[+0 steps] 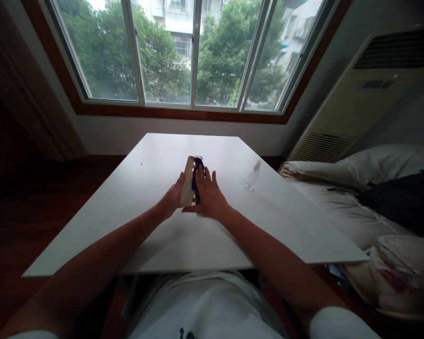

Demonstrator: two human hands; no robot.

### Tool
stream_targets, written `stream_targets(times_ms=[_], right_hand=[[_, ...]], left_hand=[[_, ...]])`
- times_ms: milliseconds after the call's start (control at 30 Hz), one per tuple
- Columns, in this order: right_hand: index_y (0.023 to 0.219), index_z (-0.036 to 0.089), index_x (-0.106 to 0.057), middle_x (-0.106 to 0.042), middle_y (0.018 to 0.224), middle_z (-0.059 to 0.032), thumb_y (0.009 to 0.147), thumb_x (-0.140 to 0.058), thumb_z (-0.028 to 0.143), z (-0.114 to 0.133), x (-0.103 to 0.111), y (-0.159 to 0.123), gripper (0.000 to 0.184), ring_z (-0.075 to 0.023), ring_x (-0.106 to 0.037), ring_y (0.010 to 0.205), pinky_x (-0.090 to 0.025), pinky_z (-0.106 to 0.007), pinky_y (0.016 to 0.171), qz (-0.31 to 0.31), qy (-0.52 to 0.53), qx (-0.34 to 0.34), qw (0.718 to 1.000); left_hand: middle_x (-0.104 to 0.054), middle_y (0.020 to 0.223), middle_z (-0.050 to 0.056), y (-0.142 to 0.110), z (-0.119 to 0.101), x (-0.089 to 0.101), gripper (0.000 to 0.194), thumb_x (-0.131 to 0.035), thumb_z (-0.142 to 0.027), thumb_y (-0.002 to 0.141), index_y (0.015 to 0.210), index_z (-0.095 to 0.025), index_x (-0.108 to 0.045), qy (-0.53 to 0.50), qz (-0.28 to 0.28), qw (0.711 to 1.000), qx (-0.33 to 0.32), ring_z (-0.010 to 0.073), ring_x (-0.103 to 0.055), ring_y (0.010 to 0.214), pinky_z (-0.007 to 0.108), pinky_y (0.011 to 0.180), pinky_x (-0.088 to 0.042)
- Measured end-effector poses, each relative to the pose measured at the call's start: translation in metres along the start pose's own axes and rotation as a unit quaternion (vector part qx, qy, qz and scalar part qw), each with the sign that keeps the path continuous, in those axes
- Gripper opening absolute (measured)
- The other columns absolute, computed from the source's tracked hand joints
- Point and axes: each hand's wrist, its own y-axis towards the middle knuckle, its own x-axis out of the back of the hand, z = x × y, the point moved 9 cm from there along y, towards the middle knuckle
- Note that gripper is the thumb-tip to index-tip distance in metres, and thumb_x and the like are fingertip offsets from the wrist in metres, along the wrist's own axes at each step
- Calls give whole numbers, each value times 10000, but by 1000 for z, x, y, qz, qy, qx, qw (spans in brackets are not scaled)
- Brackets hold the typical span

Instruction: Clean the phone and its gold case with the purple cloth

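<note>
Over the middle of the white table (212, 240), my left hand (172, 200) is closed round a flat beige slab (187, 187), about the size and shape of a phone in a case. It is tilted up on its edge. Against its right side lies a soft-looking dark purple thing (198, 162) with a thin cord loop on top; its exact kind is unclear. My right hand (210, 195) presses on this dark thing with the fingers partly spread and the thumb pointing towards the slab's lower end. The palm and fingers hide most of it.
A clear spray bottle (252, 176) stands on the table to the right of my hands. Beyond the table's far edge are a wall and a window (194, 56). On the right, a padded pale seat (311, 188) carries a dark cloth (403, 202).
</note>
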Motion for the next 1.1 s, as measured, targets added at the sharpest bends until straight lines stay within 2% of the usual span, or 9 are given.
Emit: stream_targets(times_ms=[267, 467, 567, 733, 833, 933, 1033, 1100], right_hand=[[1619, 80, 79, -50, 1673, -223, 788, -645, 759, 1, 8, -2, 1294, -401, 23, 1553, -53, -655, 1230, -2, 16, 31, 999], [1635, 116, -70, -122, 1673, -189, 880, -605, 672, 2, 11, -2, 1080, -384, -37, 1557, -91, -644, 1233, -8, 27, 31, 999], [1633, 115, -117, -154, 1667, -186, 896, -596, 656, 4, 14, -3, 1032, -380, -52, 1557, -97, -639, 1236, -8, 31, 32, 999], [1625, 133, -193, -259, 1640, -178, 966, -560, 537, 10, 19, -4, 855, -356, -133, 1553, -139, -644, 1233, -18, 57, 34, 998], [1596, 176, -314, -353, 1607, -139, 1018, -500, 389, 8, 29, -5, 643, -318, -234, 1535, -195, -617, 1239, -70, 92, 21, 993], [1520, 202, -467, -476, 1538, -101, 1035, -450, 271, 4, 43, -9, 490, -259, -347, 1494, -295, -526, 1236, -148, 141, 7, 979], [1422, 228, -584, -561, 1465, -84, 1023, -460, 224, -1, 58, -13, 418, -236, -478, 1404, -414, -458, 1172, -220, 188, -10, 957], [1322, 247, -661, -625, 1381, -79, 1007, -507, 233, -5, 68, -17, 350, -237, -565, 1304, -462, -447, 1119, -258, 206, -35, 943]], left_hand=[[-727, 982, 202, 2, -3, 9, 853, -431, -851, 836, 1130, -106, -725, 107, -14, 992, -65, 311, -710, 733, 313, 483, -490], [-723, 940, 200, -2, -5, 8, 816, -424, -822, 867, 1095, -93, -712, 86, -40, 994, -54, 305, -707, 729, 330, 517, -527], [-723, 914, 189, -6, -9, 8, 797, -433, -810, 874, 1095, -93, -702, 83, -51, 994, -58, 311, -711, 744, 327, 519, -533], [-725, 854, 160, -8, -12, 9, 841, -419, -834, 864, 1149, -91, -692, 84, -57, 993, -56, 240, -686, 638, 284, 468, -479], [-732, 885, 143, -8, -14, 7, 844, -433, -838, 858, 1189, -101, -678, 83, -42, 993, -72, 214, -679, 638, 268, 472, -469], [-724, 818, 135, -7, -13, 5, 846, -401, -847, 862, 1115, -91, -684, 104, -35, 991, -82, 209, -670, 619, 260, 463, -448], [-691, 708, 115, -8, -13, 5, 834, -357, -837, 883, 1025, -84, -687, 147, -33, 984, -98, 179, -609, 538, 260, 449, -408], [-695, 733, 107, -11, -17, 2, 799, -353, -805, 910, 1046, -92, -688, 180, -22, 975, -125, 178, -609, 573, 269, 485, -427]])
